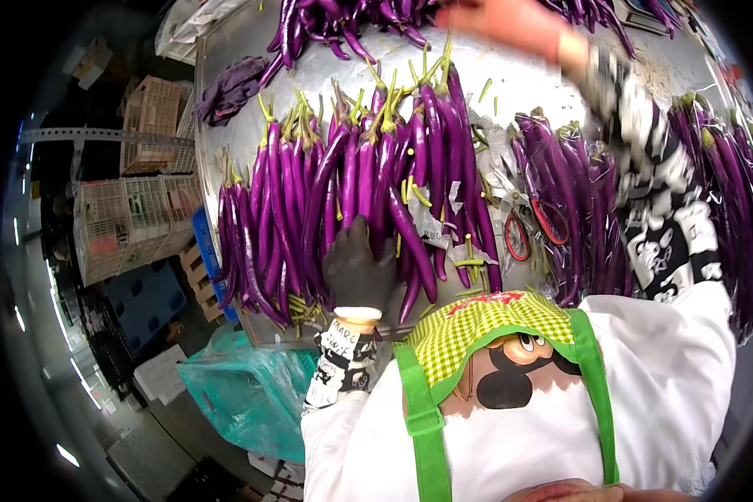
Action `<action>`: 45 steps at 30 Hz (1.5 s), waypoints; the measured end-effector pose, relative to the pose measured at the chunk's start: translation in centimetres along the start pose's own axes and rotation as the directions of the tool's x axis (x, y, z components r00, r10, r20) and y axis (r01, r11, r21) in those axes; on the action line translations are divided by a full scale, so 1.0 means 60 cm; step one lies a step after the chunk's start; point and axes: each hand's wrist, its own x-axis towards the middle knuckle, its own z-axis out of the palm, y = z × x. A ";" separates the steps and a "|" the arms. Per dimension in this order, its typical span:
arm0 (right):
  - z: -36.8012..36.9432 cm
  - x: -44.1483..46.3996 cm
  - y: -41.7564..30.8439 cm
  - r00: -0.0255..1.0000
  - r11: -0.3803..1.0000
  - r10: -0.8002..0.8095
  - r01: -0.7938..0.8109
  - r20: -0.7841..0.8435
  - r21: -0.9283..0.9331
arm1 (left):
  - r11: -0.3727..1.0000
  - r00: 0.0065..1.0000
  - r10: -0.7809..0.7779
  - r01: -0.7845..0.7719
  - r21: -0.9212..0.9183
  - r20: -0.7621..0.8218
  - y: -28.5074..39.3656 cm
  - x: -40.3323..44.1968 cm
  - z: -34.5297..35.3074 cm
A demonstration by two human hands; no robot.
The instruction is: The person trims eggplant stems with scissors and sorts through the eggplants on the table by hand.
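My left hand [360, 266], in a black glove, is closed around the lower end of a purple eggplant [366, 180] in the middle row. Its fingertips are partly hidden among the fruit. Long eggplants lie side by side there, green stems pointing away from me. My right hand [510, 27] is bare and stretched to the far side of the table, beside a heap of eggplants [343, 21]. Motion smears its fingers, so whether it holds anything is unclear. Red-handled scissors [534, 227] lie to the right of the row, near cut stem pieces [470, 262].
Eggplants in clear plastic wrap [581, 201] lie at the right, with more wrapped ones [719, 167] beyond my right sleeve. A dark cloth [230, 90] rests at the metal table's [234, 42] left edge. Plastic crates [134, 222] and a teal bag-lined bin [247, 393] stand left.
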 end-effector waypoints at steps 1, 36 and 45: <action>0.059 -0.060 -0.030 0.992 1.000 0.006 -0.007 0.125 0.008 | 0.999 0.999 -0.024 0.023 0.032 0.037 0.002 0.003 0.001; 0.315 -0.451 -0.182 0.891 0.351 0.321 -0.426 0.320 0.834 | 0.340 0.874 -0.292 0.475 -0.812 0.389 -0.084 0.034 -0.004; 0.324 -0.398 -0.176 0.889 0.111 0.296 -0.396 0.350 0.912 | 0.984 0.989 -0.077 0.096 -0.150 0.127 -0.073 0.043 0.043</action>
